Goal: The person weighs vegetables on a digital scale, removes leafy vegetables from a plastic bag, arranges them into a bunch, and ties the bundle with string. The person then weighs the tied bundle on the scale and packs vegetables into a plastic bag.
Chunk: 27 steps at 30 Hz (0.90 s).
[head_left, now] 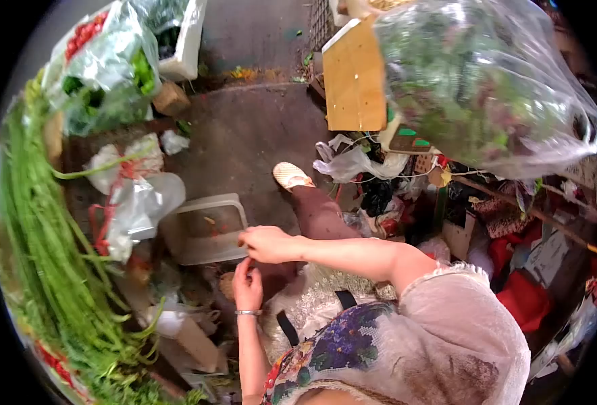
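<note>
My right hand (269,244) is closed, with its fingertips at the near corner of a clear plastic tub (241,208). Whether it touches the rim I cannot tell. Just below it is my left hand (248,289), a bracelet on the wrist, its fingers pinched together and pointing up towards the right fingertips. Anything between the fingers is too small to make out. A few small orange-red bits lie inside the tub.
Long green stalks (42,216) lie along the left. A clear bag (143,202) and red string hang beside the tub. Bagged leafy greens (474,88) rest at the upper right by a cardboard flap (356,77). A white foam box (182,57) stands at the upper left.
</note>
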Tool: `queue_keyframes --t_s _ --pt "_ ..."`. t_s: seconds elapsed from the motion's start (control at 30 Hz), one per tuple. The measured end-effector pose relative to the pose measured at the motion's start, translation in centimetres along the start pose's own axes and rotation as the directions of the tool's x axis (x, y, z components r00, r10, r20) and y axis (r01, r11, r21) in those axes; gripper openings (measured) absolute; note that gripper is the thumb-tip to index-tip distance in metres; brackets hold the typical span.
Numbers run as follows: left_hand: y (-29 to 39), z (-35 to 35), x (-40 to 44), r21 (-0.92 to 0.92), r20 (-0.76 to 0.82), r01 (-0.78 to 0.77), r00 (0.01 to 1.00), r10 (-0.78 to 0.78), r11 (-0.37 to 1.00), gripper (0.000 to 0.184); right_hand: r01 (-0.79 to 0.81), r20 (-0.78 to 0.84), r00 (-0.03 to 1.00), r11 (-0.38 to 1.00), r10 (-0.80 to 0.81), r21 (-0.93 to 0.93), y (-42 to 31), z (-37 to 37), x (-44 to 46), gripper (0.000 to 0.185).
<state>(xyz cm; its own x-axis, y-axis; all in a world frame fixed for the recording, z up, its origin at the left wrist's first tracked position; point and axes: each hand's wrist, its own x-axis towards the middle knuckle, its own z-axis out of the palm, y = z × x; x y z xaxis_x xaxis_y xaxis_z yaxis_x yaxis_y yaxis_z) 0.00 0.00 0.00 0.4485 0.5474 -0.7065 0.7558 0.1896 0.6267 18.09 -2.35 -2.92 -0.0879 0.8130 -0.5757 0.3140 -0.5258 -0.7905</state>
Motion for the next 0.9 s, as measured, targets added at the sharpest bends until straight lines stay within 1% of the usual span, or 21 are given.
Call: queue_keyframes --t_s 0.03,0.07,0.1,0.17,0.23,0.3,0.33,0.37,0.4,0.43,0.47,0.5,0.57,0.6,0.63,0.7,0.77,0.8,0.83,0.87,0.9 --pt "0.7 1.0 -1.7 0.044 -0.025 0.013 1.000 -0.012 0.999 0.032 0.037 -0.011 0.999 0.999 -0.037 -0.024 0.0 0.7 -1.4 0.029" --pt "-0.1 2.4 -3.3 0.060 -0.066 -0.112 0.991 0.116 0.992 0.031 0.059 -0.036 0.998 0.998 -0.058 0.025 -0.1 0.8 -3.0 0.026" --pt "-8.1 2.1 9.4 0.059 -0.108 -0.187 0.975 0.192 0.981 0.028 0.108 -0.066 0.991 0.992 -0.112 -0.060 5.5 1.2 9.2 0.026" --pt "-10.6 3.9 9.9 0.056 -0.011 -0.018 1.000 0.019 0.998 0.026 0.114 0.209 0.977 0.917 -0.035 -0.382 5.1 1.1 9.2 0.024" --pt "-12.1 6.5 9.9 -0.031 0.001 0.038 0.999 -0.038 0.999 0.026 0.311 0.002 0.947 0.919 -0.320 -0.244 4.9 1.6 8.5 0.024" --pt "-15.4 9.9 11.9 -0.062 0.081 -0.203 0.975 0.208 0.977 0.043 0.285 0.105 0.959 0.900 -0.265 -0.329 5.1 1.9 9.5 0.020" --pt "-13.8 9.1 12.2 0.277 0.193 -0.367 0.926 0.323 0.888 0.051 0.304 0.107 0.953 0.871 -0.285 -0.386 5.6 2.2 10.0 0.019" --pt "-13.6 9.3 12.4 0.267 0.182 -0.374 0.925 0.334 0.888 0.051 0.321 0.108 0.946 0.840 -0.306 -0.437 6.0 2.6 10.4 0.018" --pt "-13.6 9.6 12.7 0.404 0.186 -0.490 0.871 0.455 0.773 0.048 0.325 0.113 0.945 0.830 -0.308 -0.454 5.7 2.1 10.6 0.018" --pt "-12.9 9.6 12.7 0.532 0.203 -0.571 0.803 0.561 0.625 0.046 0.373 0.115 0.926 0.826 -0.359 -0.422 5.0 1.3 10.7 0.017" --pt "-11.8 8.9 12.4 0.432 0.223 -0.565 0.822 0.524 0.703 0.041 0.423 0.116 0.904 0.819 -0.412 -0.388 4.7 0.9 10.7 0.017" --pt "-10.7 8.1 12.4 0.438 0.204 -0.566 0.819 0.536 0.698 0.041 0.436 0.121 0.897 0.805 -0.425 -0.403 5.0 0.9 10.8 0.017" --pt "-9.4 7.6 12.3 0.501 0.346 -0.474 0.877 0.334 0.725 0.043 0.450 0.113 0.882 0.747 -0.457 -0.489 5.3 1.0 10.8 0.017" --pt "-9.2 7.9 12.4 0.518 0.329 -0.478 0.877 0.350 0.709 0.043 0.471 0.121 0.871 0.737 -0.477 -0.485 5.1 0.6 10.5 0.017" --pt "-9.0 8.1 12.4 0.528 0.281 -0.501 0.865 0.415 0.686 0.041 0.491 0.113 0.854 0.714 -0.508 -0.500 5.3 0.6 10.3 0.017" --pt "-8.1 8.0 11.9 0.581 0.212 -0.517 0.842 0.496 0.629 0.039 0.521 0.083 0.822 0.686 -0.564 -0.508 5.2 0.9 9.8 0.028" --pt "-6.8 8.1 10.8 0.547 0.218 -0.466 0.881 0.419 0.696 0.039 0.493 0.073 0.845 0.721 -0.529 -0.487 4.7 0.1 8.6 0.032" --pt "-6.6 8.4 10.3 0.474 0.124 -0.527 0.833 0.539 0.705 0.042 0.494 0.013 0.834 0.735 -0.552 -0.464 4.6 -0.2 7.8 0.034" --pt "-6.9 9.1 10.4 0.488 0.067 -0.444 0.878 0.474 0.752 0.043 0.506 -0.046 0.812 0.740 -0.582 -0.443 4.6 -0.5 7.2 0.037" --pt "-6.8 9.8 10.0 0.535 0.030 -0.406 0.885 0.464 0.741 0.041 0.552 -0.134 0.752 0.727 -0.646 -0.408 5.0 -0.8 6.6 0.042" --pt "-6.9 10.4 9.8 0.575 -0.004 -0.371 0.890 0.456 0.729 0.039 0.525 -0.186 0.752 0.745 -0.633 -0.412 4.6 -1.6 5.5 0.044"
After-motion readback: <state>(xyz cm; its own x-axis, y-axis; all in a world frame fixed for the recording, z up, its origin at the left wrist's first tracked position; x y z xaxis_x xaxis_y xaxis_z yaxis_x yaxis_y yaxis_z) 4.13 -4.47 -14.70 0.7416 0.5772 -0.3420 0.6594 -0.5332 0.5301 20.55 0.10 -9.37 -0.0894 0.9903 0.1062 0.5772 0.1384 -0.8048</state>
